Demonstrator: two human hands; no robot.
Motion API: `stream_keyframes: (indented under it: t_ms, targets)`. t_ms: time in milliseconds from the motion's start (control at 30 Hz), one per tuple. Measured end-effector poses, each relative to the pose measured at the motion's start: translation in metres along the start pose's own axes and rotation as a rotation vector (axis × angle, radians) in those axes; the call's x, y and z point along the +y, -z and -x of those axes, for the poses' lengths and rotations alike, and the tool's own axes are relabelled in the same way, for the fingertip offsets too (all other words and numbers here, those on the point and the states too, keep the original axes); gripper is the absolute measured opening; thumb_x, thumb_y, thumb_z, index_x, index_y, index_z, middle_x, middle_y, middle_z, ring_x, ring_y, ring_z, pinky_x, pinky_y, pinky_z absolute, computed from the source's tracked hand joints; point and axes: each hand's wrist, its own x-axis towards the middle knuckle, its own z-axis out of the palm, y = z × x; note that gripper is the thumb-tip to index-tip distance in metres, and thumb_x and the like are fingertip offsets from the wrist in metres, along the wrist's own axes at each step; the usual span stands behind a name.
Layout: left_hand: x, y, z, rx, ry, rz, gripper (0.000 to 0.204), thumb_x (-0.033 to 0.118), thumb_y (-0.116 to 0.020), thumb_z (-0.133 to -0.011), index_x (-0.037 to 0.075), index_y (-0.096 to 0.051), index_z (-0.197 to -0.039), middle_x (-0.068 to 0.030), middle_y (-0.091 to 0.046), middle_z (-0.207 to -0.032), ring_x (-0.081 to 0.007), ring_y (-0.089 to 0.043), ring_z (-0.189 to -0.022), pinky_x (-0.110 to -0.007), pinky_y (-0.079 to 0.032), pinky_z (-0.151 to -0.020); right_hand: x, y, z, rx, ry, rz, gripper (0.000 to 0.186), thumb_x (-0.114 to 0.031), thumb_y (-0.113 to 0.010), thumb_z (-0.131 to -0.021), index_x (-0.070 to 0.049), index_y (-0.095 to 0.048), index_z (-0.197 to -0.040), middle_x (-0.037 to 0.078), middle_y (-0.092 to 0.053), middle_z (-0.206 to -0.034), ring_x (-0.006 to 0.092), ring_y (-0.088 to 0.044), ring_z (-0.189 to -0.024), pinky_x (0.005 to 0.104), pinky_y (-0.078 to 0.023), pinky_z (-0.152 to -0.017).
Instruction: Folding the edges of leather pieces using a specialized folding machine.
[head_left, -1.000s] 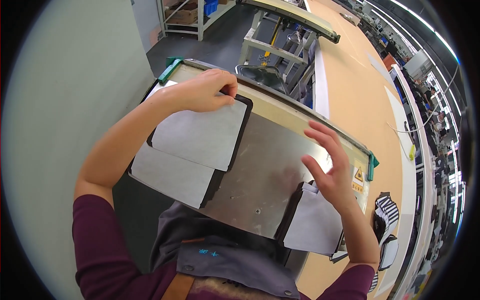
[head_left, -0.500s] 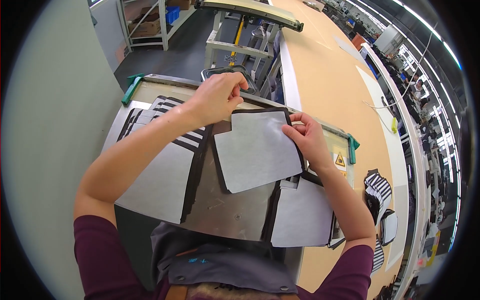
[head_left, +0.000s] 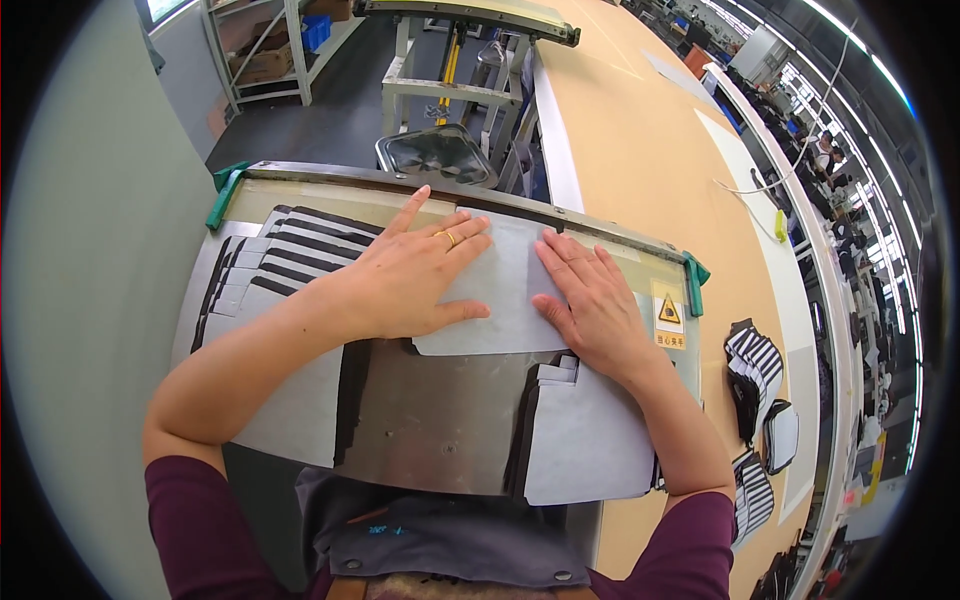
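Left hand [head_left: 405, 275] lies palm down with its fingers spread, the uppermost finger well apart from the others and the thumb stretched to the right; a ring encircles one finger. Right hand [head_left: 595, 310] is likewise laid flat, its fingers close together and its thumb held apart, pointing toward the left thumb. Between and beneath the two hands lies a pale grey sheet [head_left: 505, 280], touched by both and pinched by neither; it rests near the far side of a metal plate [head_left: 420, 420], its far part beside a yellowish strip [head_left: 625, 240]. To the left, partly hidden by the left forearm, overlapping pale pieces with black edges [head_left: 295, 405] are fanned in steps, showing as black and white bands at their far end. To the right, near the right wrist, a stack of pale pieces [head_left: 588, 440] displays dark edges along its left side. Green corner pieces [head_left: 693, 283] sit at both far ends of the plate's frame, and a warning label [head_left: 668, 312] with a yellow triangle is fixed near the right one. Beyond, on a tan table [head_left: 640, 130], striped black-and-white pieces [head_left: 755, 365] lie in a fanned pile.
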Motion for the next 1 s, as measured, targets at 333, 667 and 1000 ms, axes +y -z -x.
stream_keyframes:
  t_ms: [333, 667, 1000]
  targets:
    - [-0.008, -0.011, -0.006, 0.083, -0.040, -0.035, 0.075, 0.053, -0.057, -0.094, -0.002, -0.042, -0.142, -0.0184, -0.038, -0.152, -0.0290, -0.033, -0.144, -0.054, -0.008, -0.121, 0.003, -0.002, -0.001, -0.006, -0.029, -0.004, 0.059, -0.038, -0.053, -0.099, -0.003, -0.043, -0.145, 0.014, -0.039, -0.154, 0.0295, -0.034, -0.144, 0.0497, -0.022, -0.118]
    - [-0.005, -0.009, -0.004, 0.283, 0.095, -0.014, 0.057, 0.040, -0.074, -0.083, -0.001, -0.056, -0.119, -0.0167, -0.052, -0.118, -0.0335, -0.049, -0.114, -0.045, -0.034, -0.105, -0.004, 0.000, -0.005, 0.060, 0.020, 0.011, 0.055, -0.031, -0.061, -0.094, 0.001, -0.050, -0.137, 0.015, -0.047, -0.139, 0.0349, -0.044, -0.128, 0.0444, -0.034, -0.110]
    - [0.008, 0.032, -0.022, 0.224, 0.264, 0.559, 0.019, 0.012, -0.071, -0.089, 0.001, -0.055, -0.087, -0.0049, -0.059, -0.078, -0.0105, -0.054, -0.072, -0.027, -0.044, -0.067, 0.002, 0.014, -0.020, 0.402, -0.056, -0.275, 0.044, -0.023, -0.065, -0.092, -0.004, -0.056, -0.131, 0.013, -0.062, -0.124, 0.0337, -0.054, -0.120, 0.0510, -0.027, -0.116]
